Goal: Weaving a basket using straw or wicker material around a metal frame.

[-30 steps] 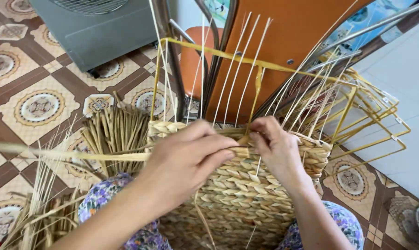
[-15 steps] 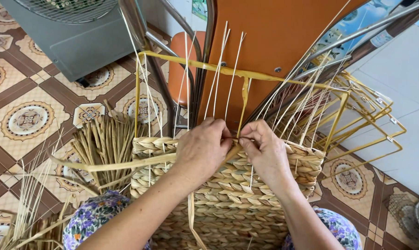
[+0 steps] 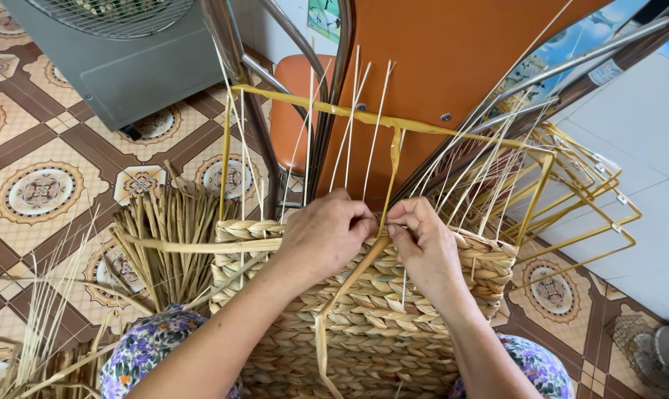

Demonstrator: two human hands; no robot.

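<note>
Nearest us, our forearms come up over our flowered trousers [image 3: 138, 355]; the woven basket [image 3: 379, 325] rests between our knees on the tiled floor [image 3: 39, 192]; at its top rim our left hand [image 3: 323, 233] and right hand [image 3: 423, 247] meet, fingertips pinched narrow on a flat straw strand [image 3: 349, 277] that trails down the basket's front; thin pale stakes [image 3: 349, 125] stand up from the rim inside a yellow wire frame [image 3: 394, 122]; a bundle of straw [image 3: 164, 236] lies left of the basket; beyond stand an orange chair [image 3: 438, 66] and a grey fan [image 3: 127, 52].
</note>
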